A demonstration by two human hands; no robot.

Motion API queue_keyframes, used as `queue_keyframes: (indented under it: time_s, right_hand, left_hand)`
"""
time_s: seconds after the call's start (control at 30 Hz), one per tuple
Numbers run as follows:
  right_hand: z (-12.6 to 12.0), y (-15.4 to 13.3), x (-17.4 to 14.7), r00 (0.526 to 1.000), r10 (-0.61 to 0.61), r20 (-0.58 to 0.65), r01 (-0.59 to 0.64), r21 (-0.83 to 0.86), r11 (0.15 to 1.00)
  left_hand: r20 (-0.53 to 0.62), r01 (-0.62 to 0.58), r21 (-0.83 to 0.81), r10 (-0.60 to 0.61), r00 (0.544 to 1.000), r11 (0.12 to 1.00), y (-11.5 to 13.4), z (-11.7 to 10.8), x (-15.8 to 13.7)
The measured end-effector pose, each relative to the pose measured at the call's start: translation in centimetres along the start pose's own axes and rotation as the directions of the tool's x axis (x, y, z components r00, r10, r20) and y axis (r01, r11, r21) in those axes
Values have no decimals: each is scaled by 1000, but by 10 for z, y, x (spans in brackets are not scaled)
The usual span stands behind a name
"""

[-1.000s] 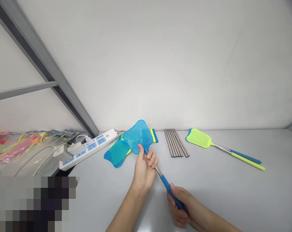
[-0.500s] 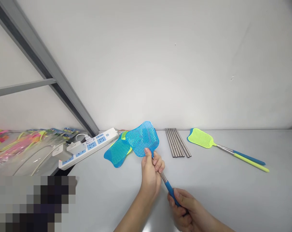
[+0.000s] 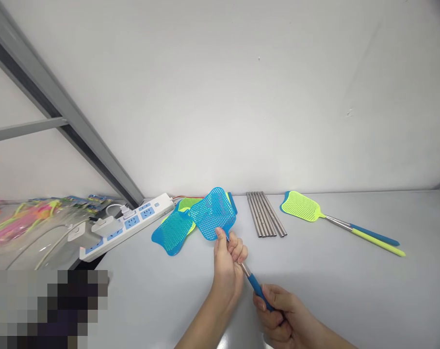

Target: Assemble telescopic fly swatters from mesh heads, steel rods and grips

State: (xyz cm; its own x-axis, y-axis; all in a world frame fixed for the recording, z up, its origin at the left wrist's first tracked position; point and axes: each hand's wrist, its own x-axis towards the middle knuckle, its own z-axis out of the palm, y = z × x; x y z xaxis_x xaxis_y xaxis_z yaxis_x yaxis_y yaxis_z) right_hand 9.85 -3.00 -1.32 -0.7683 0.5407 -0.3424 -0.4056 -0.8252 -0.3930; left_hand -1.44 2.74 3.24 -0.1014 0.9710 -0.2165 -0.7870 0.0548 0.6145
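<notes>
I hold a blue fly swatter above the grey table (image 3: 350, 295). Its blue mesh head (image 3: 213, 213) points up and away from me. My left hand (image 3: 229, 264) grips the neck where the head meets the metal rod. My right hand (image 3: 278, 315) is closed around the blue handle (image 3: 258, 290) near the bottom of the view. A short piece of shiny rod shows between the two hands.
Loose blue and green swatter heads (image 3: 173, 230) lie in a pile behind my left hand. Several metal rods (image 3: 265, 214) lie side by side. Finished swatters (image 3: 332, 222) rest at right. A white power strip (image 3: 127, 224) and clear bags (image 3: 26, 228) sit at left.
The swatter and both hands drifted slightly right, and the two hands came closer together, so less rod shows between them. The camera view also shifted a little.
</notes>
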Motion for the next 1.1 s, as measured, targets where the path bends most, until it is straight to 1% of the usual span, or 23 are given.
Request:
queue_keyframes:
  time_s: [0.13, 0.27, 0.4, 0.47, 0.53, 0.63, 0.73, 0.83, 0.9, 0.97, 1.03, 1.1]
  right_hand:
    - [1, -2, -1, 1000, 16, -11, -16, 11, 1000]
    - [5, -6, -4, 1000, -10, -24, 9, -24, 1000]
    - [4, -12, -6, 992, -123, 13, 124, -144, 982]
    - [2, -16, -6, 979, -200, 26, 201, -207, 958]
    - [1, -22, -6, 964, -264, 11, 259, -246, 934]
    - [2, -33, -9, 957, -288, -22, 273, -252, 928]
    - [5, -42, -13, 961, -275, -25, 265, -197, 944]
    - [6, -46, -15, 965, -258, -58, 249, -126, 960]
    - [4, -47, -15, 971, -228, -72, 224, -57, 973]
    - [-1, -48, -14, 975, -206, -79, 208, 29, 978]
    - [-6, -50, -13, 966, -238, -97, 249, 123, 961]
    - [-11, -51, -12, 939, -310, -146, 335, 200, 921]
  left_hand:
    - [-34, -6, -41, 5, 999, 999, 1, -1, 1]
    - [3, -22, -27, 22, 1000, 999, 5, 0, 0]
    - [18, -44, 9, 44, 999, 999, 9, 1, 0]
    - [4, -65, 26, 65, 998, 998, 8, -1, 0]
    - [-29, -77, 41, 78, 996, 996, 5, -3, 1]
    - [-88, -68, 63, 73, 993, 996, 1, -5, 2]
    - [-81, -73, 103, 82, 993, 992, 0, -6, 2]
    - [-84, -87, 135, 99, 992, 987, 0, -7, 1]
    - [-94, -80, 127, 92, 991, 989, 0, -8, 1]
    - [-81, -49, 83, 56, 995, 995, 0, -8, 1]
    - [-62, 7, 17, -6, 998, 1000, 0, -6, 0]
    - [-40, 71, -34, -73, 997, 997, -1, -4, -2]
